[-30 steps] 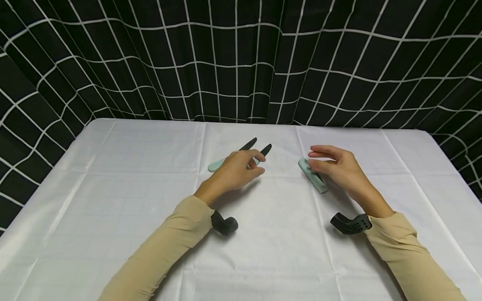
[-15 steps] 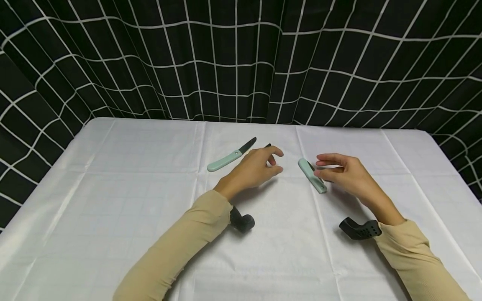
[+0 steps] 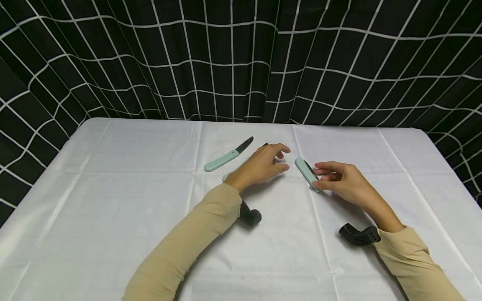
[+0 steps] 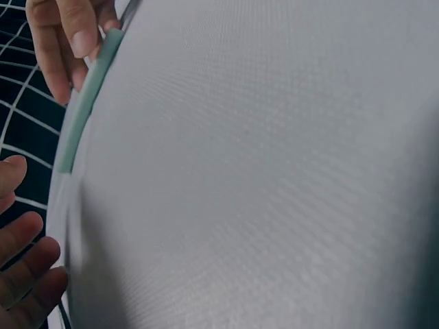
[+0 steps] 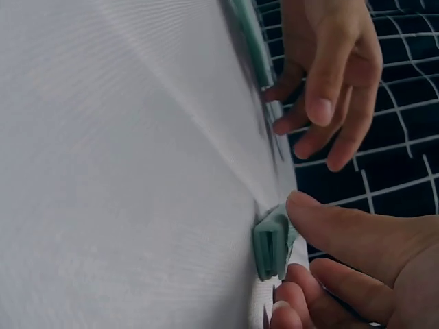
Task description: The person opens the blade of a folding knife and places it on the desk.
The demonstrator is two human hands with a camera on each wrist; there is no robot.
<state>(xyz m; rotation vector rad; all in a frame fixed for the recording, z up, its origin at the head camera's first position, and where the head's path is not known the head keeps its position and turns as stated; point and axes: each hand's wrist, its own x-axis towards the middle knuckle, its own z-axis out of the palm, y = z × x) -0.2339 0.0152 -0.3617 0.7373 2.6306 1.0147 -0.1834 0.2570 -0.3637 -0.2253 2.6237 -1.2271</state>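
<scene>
My right hand (image 3: 346,182) is at the near end of a mint-green folding knife (image 3: 304,169), its dark blade folded in. Thumb and fingertips lie on either side of the handle in the right wrist view, with the thumb touching its end (image 5: 271,243). My left hand (image 3: 261,165) hovers just left of that knife, fingers spread and holding nothing. Beneath the left hand and wrist lies a second knife, mostly hidden; part of its pale green handle (image 3: 228,175) and its dark tip show. A third knife (image 3: 222,161) lies unfolded to the left, blade pointing away to the right.
All the knives lie on a table with a creased white cloth (image 3: 132,188). A black curtain with a white grid (image 3: 241,62) hangs behind the table's far edge. Black wrist mounts (image 3: 359,235) stick out from both cuffs.
My left hand has shifted right, away from the unfolded knife, which is uncovered now. My right hand has drawn back slightly and lowered to the folded knife's near end.
</scene>
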